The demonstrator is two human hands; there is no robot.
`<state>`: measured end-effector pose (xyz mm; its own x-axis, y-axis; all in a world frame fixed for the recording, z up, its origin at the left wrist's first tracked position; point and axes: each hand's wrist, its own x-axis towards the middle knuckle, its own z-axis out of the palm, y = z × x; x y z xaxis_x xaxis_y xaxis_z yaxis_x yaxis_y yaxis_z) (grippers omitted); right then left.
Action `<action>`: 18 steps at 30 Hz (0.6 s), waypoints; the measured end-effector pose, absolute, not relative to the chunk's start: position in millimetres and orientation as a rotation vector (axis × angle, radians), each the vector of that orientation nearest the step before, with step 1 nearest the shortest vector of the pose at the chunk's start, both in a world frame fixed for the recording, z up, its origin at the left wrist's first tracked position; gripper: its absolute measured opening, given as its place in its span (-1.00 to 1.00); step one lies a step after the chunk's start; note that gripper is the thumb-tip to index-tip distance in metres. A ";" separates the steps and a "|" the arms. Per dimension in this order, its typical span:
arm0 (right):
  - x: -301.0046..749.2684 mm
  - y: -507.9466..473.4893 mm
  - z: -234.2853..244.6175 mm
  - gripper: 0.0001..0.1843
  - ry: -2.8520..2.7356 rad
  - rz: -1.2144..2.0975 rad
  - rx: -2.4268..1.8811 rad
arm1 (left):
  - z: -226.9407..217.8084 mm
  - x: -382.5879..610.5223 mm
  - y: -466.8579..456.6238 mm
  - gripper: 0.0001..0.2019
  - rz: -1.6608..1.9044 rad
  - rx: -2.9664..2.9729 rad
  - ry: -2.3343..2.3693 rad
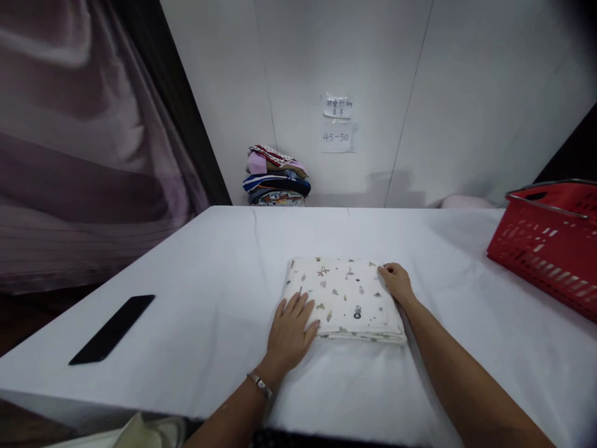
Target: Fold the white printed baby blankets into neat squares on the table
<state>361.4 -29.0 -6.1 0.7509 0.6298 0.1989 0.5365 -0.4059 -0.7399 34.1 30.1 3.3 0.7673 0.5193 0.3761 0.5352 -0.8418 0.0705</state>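
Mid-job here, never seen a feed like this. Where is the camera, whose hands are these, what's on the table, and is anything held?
No machine here: one camera on a person's head looks down at their bare hands. The left hand lies flat on the near left corner of a folded printed cloth on the white table; the right hand touches its far right corner, grip unclear. Also there: a flat black object at left, a red basket at right, a stack of folded cloths by the wall.
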 end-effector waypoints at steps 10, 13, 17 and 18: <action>363.4 -32.4 -5.0 -0.57 -0.882 0.269 -2.188 | 6.2 35.6 30.1 -0.59 -0.566 -2.931 -0.890; 365.4 -31.8 -3.4 -0.47 -0.965 0.297 -2.249 | 8.0 36.0 27.2 -0.59 -0.569 -2.981 -0.937; 368.1 -31.5 -0.8 -0.43 -1.047 0.332 -2.317 | 11.5 36.4 33.2 -0.59 -0.624 -3.124 -1.122; 368.4 -31.6 0.1 -0.42 -1.064 0.337 -2.333 | 13.3 36.7 37.8 -0.59 -0.661 -3.140 -1.238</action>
